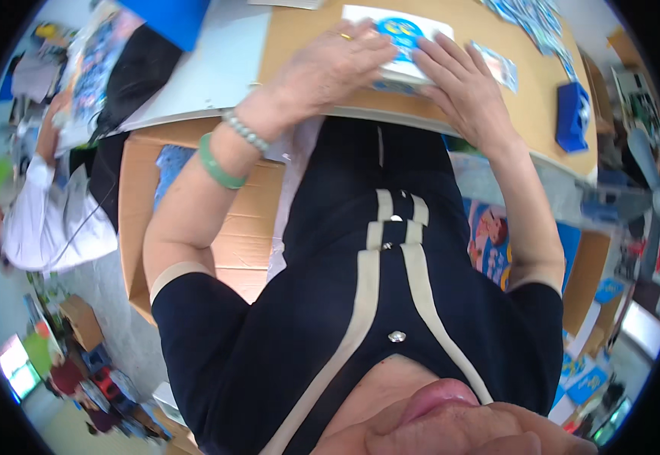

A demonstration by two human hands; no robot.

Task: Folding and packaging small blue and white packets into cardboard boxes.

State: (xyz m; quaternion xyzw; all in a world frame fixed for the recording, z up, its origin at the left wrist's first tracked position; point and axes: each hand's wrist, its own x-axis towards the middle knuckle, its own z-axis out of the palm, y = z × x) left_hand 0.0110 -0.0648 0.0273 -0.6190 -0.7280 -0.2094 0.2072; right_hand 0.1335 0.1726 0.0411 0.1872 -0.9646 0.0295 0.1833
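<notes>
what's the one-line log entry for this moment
left hand flat on white-and-blue box | right hand grips box's right side | box at table edge | blue holder at right

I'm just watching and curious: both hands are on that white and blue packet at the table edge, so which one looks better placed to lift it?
Probably the right hand: its fingers curl round the packet's near edge, while the left hand lies flat on top, pressing down.

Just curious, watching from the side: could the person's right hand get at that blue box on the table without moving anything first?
Probably yes. The right hand rests on the white-and-blue pack, and bare table lies between it and the blue box.
</notes>
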